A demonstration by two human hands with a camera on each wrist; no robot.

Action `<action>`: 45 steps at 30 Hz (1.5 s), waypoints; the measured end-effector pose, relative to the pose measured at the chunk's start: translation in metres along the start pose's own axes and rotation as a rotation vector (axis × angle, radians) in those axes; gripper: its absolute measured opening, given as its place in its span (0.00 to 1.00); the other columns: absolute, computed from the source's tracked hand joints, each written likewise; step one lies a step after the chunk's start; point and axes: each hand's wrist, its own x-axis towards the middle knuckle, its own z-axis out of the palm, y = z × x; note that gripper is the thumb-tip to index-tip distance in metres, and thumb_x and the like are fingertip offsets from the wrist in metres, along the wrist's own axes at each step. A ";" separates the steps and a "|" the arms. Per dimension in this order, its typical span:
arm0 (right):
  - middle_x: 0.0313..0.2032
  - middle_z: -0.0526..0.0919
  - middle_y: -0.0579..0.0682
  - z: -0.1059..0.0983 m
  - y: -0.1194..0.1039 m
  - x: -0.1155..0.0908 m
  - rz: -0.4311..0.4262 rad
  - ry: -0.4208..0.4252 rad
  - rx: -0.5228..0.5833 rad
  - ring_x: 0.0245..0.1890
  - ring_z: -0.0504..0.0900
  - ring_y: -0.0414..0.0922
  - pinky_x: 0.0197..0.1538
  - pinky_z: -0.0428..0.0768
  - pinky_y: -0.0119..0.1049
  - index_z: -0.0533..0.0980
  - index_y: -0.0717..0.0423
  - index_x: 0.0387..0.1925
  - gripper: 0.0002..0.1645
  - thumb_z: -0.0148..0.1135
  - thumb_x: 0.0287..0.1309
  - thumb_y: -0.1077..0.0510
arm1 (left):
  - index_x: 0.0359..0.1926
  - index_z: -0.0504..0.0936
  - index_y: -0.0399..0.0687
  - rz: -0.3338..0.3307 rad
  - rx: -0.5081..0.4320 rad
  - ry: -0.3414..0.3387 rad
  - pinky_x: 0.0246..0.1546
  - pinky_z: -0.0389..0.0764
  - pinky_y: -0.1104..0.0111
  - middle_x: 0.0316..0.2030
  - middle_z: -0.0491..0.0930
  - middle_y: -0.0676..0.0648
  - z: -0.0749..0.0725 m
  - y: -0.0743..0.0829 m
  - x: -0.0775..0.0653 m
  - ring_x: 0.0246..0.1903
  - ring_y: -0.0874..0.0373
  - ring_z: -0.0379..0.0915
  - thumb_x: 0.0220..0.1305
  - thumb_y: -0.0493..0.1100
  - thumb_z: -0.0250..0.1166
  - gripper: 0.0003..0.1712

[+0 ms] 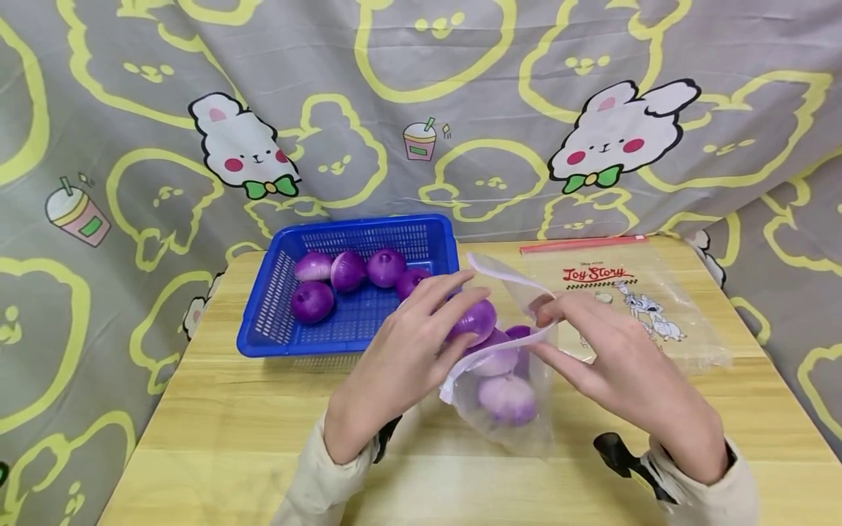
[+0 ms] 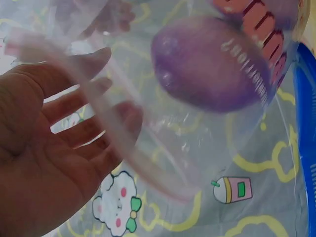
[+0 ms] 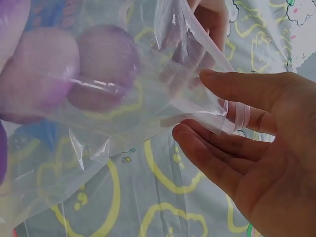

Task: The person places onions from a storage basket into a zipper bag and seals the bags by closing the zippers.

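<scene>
A clear zip bag (image 1: pixel 541 380) with a pale rim stands mouth-up between the hands, purple onions (image 1: pixel 506 399) inside. My right hand (image 1: pixel 618 358) pinches the far-right edge of its mouth between thumb and fingers. At the left side of the mouth, my left hand (image 1: pixel 411 336) has its fingers spread and slightly bent. One onion (image 1: pixel 479 320) shows just beyond those fingers at the opening. In the left wrist view the palm is bare and the fingers reach past the bag's rim (image 2: pixel 106 116), with an onion (image 2: pixel 207 64) farther off behind the film.
A blue plastic basket (image 1: pixel 296 351) with several purple onions (image 1: pixel 312 302) stands at the back left of the wooden table (image 1: pixel 217 438). Behind my right hand lies a flat clear bag (image 1: pixel 684 314) with a red zip and "Toy Story" print. A patterned grey curtain (image 1: pixel 395 197) hangs behind the table.
</scene>
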 end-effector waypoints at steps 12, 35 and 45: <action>0.40 0.86 0.51 -0.016 0.019 -0.001 0.010 0.181 -0.011 0.46 0.82 0.37 0.50 0.70 0.21 0.79 0.61 0.36 0.29 0.58 0.67 0.37 | 0.47 0.84 0.44 -0.001 -0.095 -0.020 0.59 0.71 0.67 0.46 0.82 0.51 -0.019 -0.005 -0.006 0.51 0.57 0.72 0.69 0.44 0.64 0.10; 0.39 0.84 0.44 -0.020 0.029 -0.006 0.123 0.039 -0.047 0.40 0.81 0.39 0.45 0.71 0.31 0.78 0.49 0.36 0.18 0.79 0.43 0.60 | 0.37 0.85 0.41 0.201 -0.129 0.214 0.59 0.69 0.52 0.38 0.81 0.47 -0.016 0.006 0.000 0.46 0.52 0.75 0.65 0.32 0.63 0.05; 0.41 0.86 0.48 -0.021 0.028 -0.007 0.126 0.152 -0.103 0.42 0.83 0.44 0.52 0.69 0.23 0.82 0.57 0.42 0.21 0.78 0.45 0.56 | 0.31 0.83 0.43 0.197 -0.088 0.172 0.58 0.70 0.54 0.32 0.80 0.50 -0.014 0.007 0.000 0.39 0.54 0.76 0.56 0.33 0.61 0.05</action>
